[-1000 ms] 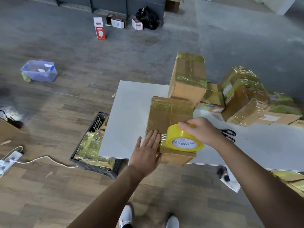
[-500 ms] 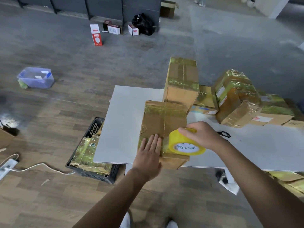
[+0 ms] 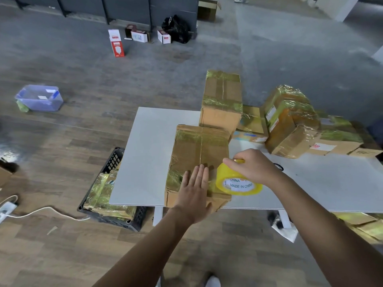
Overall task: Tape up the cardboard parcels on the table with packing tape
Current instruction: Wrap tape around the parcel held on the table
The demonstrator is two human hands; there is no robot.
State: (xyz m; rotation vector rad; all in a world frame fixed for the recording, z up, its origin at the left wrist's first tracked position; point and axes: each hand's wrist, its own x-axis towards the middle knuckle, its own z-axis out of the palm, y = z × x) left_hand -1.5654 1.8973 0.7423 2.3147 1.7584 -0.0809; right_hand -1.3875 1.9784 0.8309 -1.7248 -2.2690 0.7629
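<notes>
Parcel (image 3: 199, 158) in work: it lies at the near edge of the table (image 3: 149, 162), its near end hanging just over that edge. Long seam and far end already carry tape.

Your left hand (image 3: 194, 191) lies flat on the parcel's near top, fingers straight and pressed together. Your right hand (image 3: 252, 166) curls over the yellow tape roll (image 3: 238, 183) and grips it at the parcel's right side, touching it.

Change over the last second: the roll has travelled from over the near top toward the right edge, and your left hand has slid further onto the top behind it. Reading: a band is being run across the near end and smoothed down as you go. This parcel looks close to done.

Behind it, touching, a tall taped box (image 3: 221, 100). A heap of wrapped parcels (image 3: 290, 121) fills the far right corner.

Containers: a black crate (image 3: 116, 160) on the floor under the left edge holds tape-wrapped packages (image 3: 103, 195). A blue tub (image 3: 39, 98) stands well apart on the floor; contents too small to tell.
</notes>
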